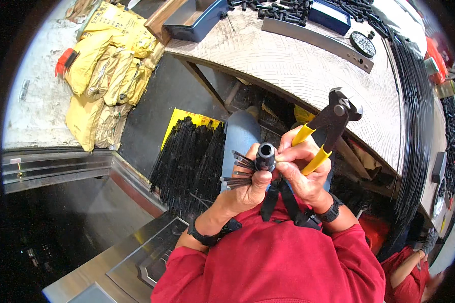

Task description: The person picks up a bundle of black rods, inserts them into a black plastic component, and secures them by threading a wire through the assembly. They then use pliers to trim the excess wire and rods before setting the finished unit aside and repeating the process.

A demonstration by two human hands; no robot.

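My left hand (pixel 250 192) is closed around a short black cylindrical part (pixel 266 157), whose hollow round end faces up. Several thin dark rods (pixel 237 178) stick out to the left from between the same fingers. In my right hand (pixel 308 177) are end-cutting pliers (pixel 338 112) with yellow handles; their black jaws are spread and point away from me toward the table. The thumb and fingertips of that hand also meet at the side of the black part. Whether they pinch something small there, I cannot make out.
Ahead is a pale worktable (pixel 283 55) with a blue tray (pixel 197 20), a flat metal bar (pixel 316 44) and a round dish (pixel 362 44). Long black rods (pixel 187 156) stand bundled at lower left. Yellow sacks (pixel 106 70) lie beyond. Another person (pixel 407 272) sits at lower right.
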